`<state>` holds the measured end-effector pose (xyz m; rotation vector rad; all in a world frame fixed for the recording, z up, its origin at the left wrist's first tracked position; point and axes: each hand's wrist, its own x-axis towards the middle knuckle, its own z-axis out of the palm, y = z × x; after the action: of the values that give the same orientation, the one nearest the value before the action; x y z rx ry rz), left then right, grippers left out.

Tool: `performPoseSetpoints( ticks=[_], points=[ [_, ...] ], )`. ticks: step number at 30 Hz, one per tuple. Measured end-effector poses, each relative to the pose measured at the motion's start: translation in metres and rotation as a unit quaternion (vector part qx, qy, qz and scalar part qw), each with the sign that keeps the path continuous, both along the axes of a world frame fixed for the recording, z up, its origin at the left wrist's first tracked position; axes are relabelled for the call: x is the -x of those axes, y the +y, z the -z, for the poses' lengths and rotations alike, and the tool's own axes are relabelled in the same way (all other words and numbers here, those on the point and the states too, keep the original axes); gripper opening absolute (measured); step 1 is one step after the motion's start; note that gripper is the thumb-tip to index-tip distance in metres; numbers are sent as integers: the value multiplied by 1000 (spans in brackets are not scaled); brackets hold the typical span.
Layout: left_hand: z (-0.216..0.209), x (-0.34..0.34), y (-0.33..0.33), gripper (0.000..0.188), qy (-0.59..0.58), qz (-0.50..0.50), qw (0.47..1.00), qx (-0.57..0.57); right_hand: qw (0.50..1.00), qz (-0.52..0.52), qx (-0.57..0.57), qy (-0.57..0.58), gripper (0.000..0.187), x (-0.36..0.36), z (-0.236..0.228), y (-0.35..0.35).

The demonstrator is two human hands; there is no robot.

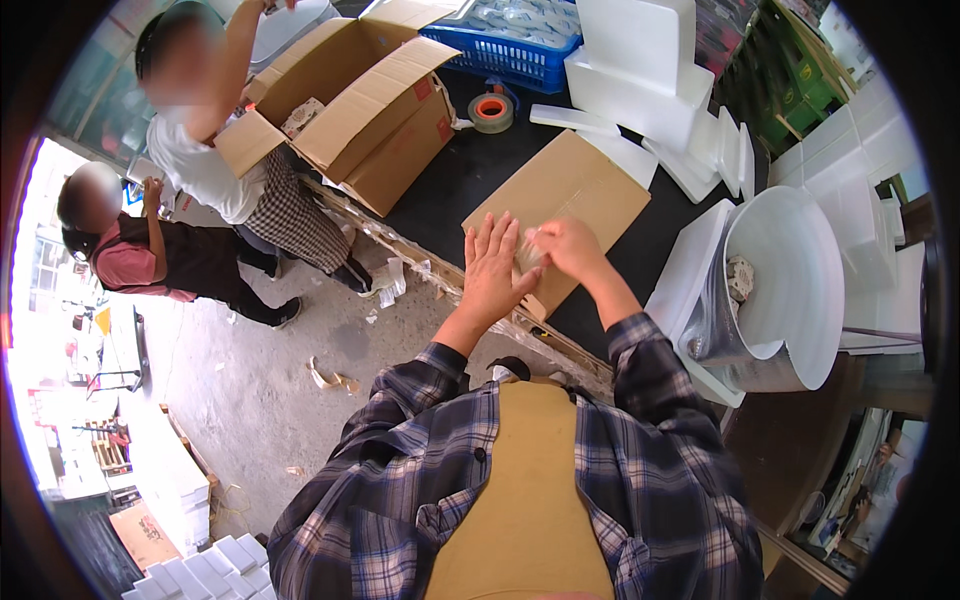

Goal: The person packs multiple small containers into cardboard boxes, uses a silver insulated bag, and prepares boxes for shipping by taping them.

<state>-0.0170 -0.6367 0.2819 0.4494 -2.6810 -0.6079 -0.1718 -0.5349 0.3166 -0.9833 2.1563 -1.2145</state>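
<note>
In front of me on the black table lies a closed brown cardboard box (pixel 585 180). My left hand (pixel 490 268) is open, its fingers stretched out over the box's near left edge. Just beside it, my right hand (pixel 572 248) is closed, with the fingers curled in. Something pale and shiny (pixel 527 254) shows between the two hands, but its kind is unclear. Beyond the box, a roll of tape (pixel 491 112) with an orange core lies on the table.
A large open cardboard box (pixel 390 140) stands to the left, with one person (pixel 205 150) beside it and another (pixel 140 245) farther off. A blue crate (pixel 540 62) and white foam boxes (pixel 640 110) stand at the back. A roll of foam sheet (pixel 800 290) is at right.
</note>
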Motion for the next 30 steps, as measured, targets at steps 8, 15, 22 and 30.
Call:
performPoseSetpoints(
  ticks=[8, 15, 22, 30],
  points=[
    [6, -6, 3, 74, -25, 12, 999, 37, 714, 356, 545, -258, 31, 268, -81, 13],
    [-8, -17, -13, 73, -21, 36, 997, 67, 870, 233, 428, 77, 33, 251, -188, -23],
    [-29, 21, -53, 76, -68, 77, 989, 110, 957, 109, 266, 46, 37, 62, -63, -16],
    [-54, 53, -51, 62, -147, 87, 970, 174, 944, 51, 111, 306, 27, -18, 10, 20]
  ],
)
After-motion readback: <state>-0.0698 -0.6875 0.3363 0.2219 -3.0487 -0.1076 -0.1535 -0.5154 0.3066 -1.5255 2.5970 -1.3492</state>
